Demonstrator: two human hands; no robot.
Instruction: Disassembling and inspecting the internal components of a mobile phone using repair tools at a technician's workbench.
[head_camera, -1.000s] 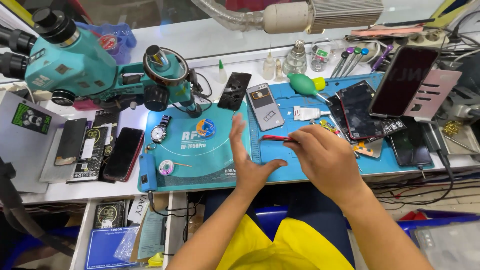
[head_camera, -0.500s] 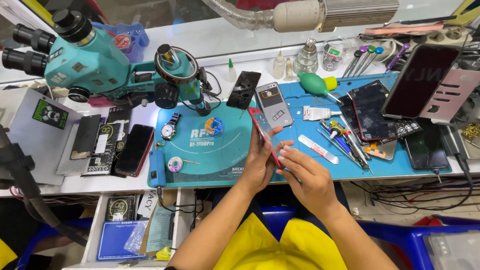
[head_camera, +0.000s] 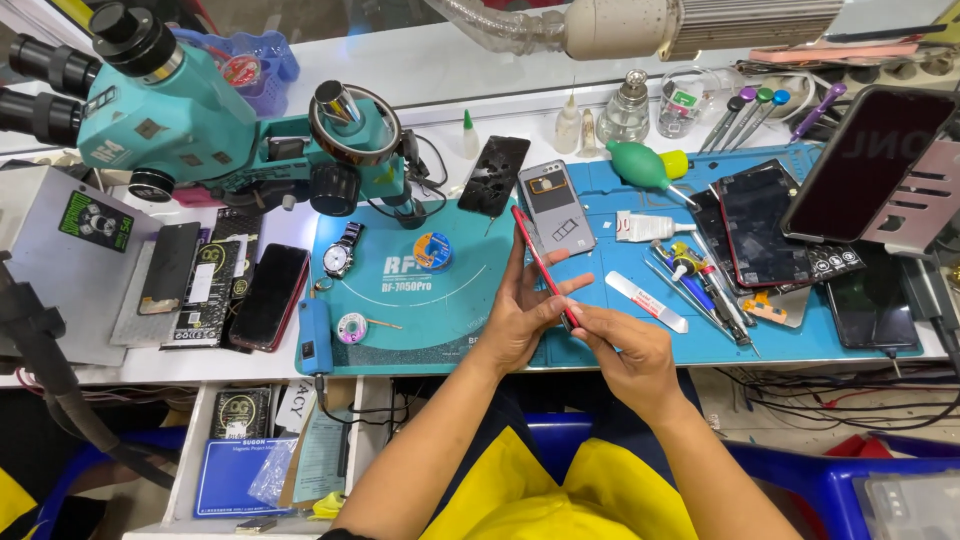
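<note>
**Red phone held on edge between two hands over the repair mat**

The left hand (head_camera: 520, 315) cradles a red-framed phone (head_camera: 542, 266) from behind, fingers spread along its back so the slim body stands tilted on its long edge, its top pointing to the far side. Held this way, the side seam faces the right hand (head_camera: 625, 350), which pinches the near lower corner with thumb and forefinger closed on the frame; whether a thin tool sits between those fingers cannot be made out. The phone hovers above the blue work mat (head_camera: 440, 300), near its middle, clear of the surface.

Just beyond the phone lies a grey back cover (head_camera: 556, 208), with a cracked black screen panel (head_camera: 494, 175) to its left. To the right, within easy reach of the working hand, lie a white tube (head_camera: 643, 226), a flat white strip (head_camera: 646, 301) and a cluster of tweezers and screwdrivers (head_camera: 700, 290). A wristwatch (head_camera: 339, 257) and a small solder spool (head_camera: 351, 327) sit on the mat's left part, under the teal microscope (head_camera: 170, 125).
</note>
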